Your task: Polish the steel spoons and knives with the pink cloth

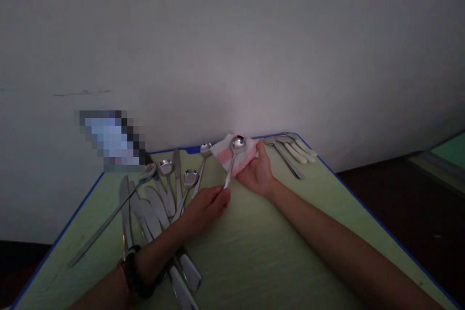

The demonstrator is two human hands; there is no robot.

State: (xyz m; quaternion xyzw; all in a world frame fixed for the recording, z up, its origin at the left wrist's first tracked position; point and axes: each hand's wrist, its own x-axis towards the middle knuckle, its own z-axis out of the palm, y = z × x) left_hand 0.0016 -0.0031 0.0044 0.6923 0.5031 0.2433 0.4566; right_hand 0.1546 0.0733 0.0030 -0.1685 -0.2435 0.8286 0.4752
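Observation:
My left hand is closed around the handle of a shiny round-bowled spoon, bowl pointing away from me. Behind that bowl, a pink-and-white cloth lies over the fingers of my right hand, which supports it palm up with the thumb raised at its right edge. Most of the right fingers are hidden by the cloth. Under and beside my left forearm lie several table knives and loose spoons, one of them a long-handled spoon at the far left.
At the back right of the green, blue-edged table lie a metal spoon and several pieces of cutlery with white handles. A blurred-out device stands at the back left. The pale wall rises directly behind the table.

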